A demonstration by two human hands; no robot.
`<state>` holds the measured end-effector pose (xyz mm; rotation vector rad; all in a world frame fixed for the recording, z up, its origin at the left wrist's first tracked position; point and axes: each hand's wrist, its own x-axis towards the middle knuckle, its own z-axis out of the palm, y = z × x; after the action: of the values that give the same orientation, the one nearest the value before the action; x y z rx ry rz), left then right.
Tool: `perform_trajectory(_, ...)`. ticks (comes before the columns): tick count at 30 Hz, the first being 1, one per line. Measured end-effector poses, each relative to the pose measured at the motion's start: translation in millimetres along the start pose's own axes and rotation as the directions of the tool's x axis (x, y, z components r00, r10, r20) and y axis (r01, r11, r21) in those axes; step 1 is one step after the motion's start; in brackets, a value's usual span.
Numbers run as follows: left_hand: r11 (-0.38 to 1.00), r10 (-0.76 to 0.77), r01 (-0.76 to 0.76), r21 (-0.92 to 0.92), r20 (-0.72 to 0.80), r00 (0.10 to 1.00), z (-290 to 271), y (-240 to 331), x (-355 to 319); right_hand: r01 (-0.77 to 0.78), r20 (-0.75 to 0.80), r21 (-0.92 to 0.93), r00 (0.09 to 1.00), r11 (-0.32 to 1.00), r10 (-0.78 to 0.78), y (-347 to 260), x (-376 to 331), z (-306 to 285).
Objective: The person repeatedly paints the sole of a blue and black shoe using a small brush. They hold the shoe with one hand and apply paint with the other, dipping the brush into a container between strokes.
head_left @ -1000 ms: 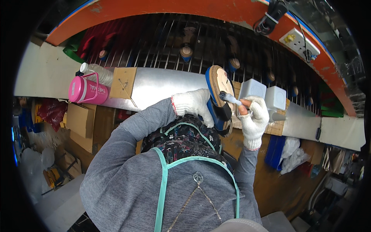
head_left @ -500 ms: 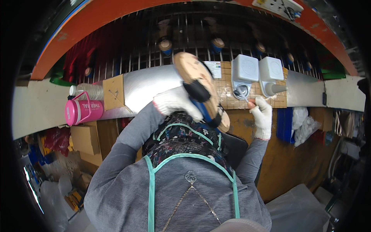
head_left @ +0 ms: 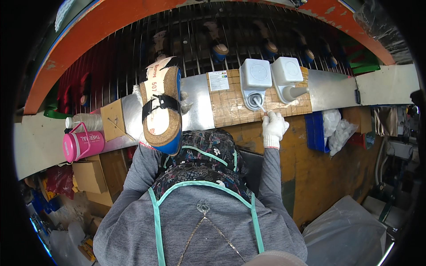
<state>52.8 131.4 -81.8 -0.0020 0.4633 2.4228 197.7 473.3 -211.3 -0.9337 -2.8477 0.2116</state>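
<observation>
My left hand [head_left: 184, 106], in a white glove, is mostly hidden behind a cork sandal [head_left: 162, 111] with a blue sole edge and a black strap. It holds the sandal up over the metal ledge [head_left: 198, 108]. My right hand [head_left: 273, 126], also gloved, grips a small brush [head_left: 258, 104]. The brush tip is in the round opening of a white tub [head_left: 255, 76]. A second white tub [head_left: 286, 71] with a spout stands just right of it. Both tubs rest on a tan gridded board [head_left: 230, 106].
A dark wire rack [head_left: 222, 31] behind the ledge carries several shoes under an orange frame. A pink flask [head_left: 82, 145] and a clear bottle [head_left: 85, 120] lie at the left above cardboard boxes [head_left: 88, 175]. A blue bin [head_left: 316, 131] with white bags [head_left: 338, 129] sits right.
My left hand has lifted the sandal up and to the left, away from the brush. My right hand has taken the brush off the sandal and into the white tub.
</observation>
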Motion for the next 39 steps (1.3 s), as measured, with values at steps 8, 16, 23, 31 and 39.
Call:
perform_trajectory(8, 0.964, -0.006, 0.049, 0.261, -0.162, 0.987, 18.9, 12.1, 15.2, -0.553, 0.529, 0.813, 0.832, 0.181, 0.165, 22.1, -8.6, 22.2)
perform_trajectory(16, 0.833, -0.028, 0.097, 0.545, -0.133, 0.991, 25.4, -13.6, 42.1, 0.133, -0.182, 0.689, 0.983, 0.713, -0.008, -47.7, 11.5, -64.0)
perform_trajectory(23, 0.61, 0.074, -0.06, 0.79, 0.018, 0.997, 44.0, -2.0, 44.5, 0.405, -0.317, 0.667, 0.914, 0.625, -0.254, -136.5, -1.6, -167.4)
perform_trajectory(31, 0.579, 0.166, -0.104, 0.808, 0.008, 0.986, 43.8, 8.0, 26.3, 0.429, -0.315, 0.721, 0.903, 0.544, -0.293, -182.1, 17.8, -164.0)
perform_trajectory(39, 0.459, 0.218, -0.101, 0.882, -0.002, 0.976, 40.1, 27.7, 19.7, 0.617, -0.453, 0.592, 0.787, 0.519, -0.42, -206.8, 55.1, -171.7)
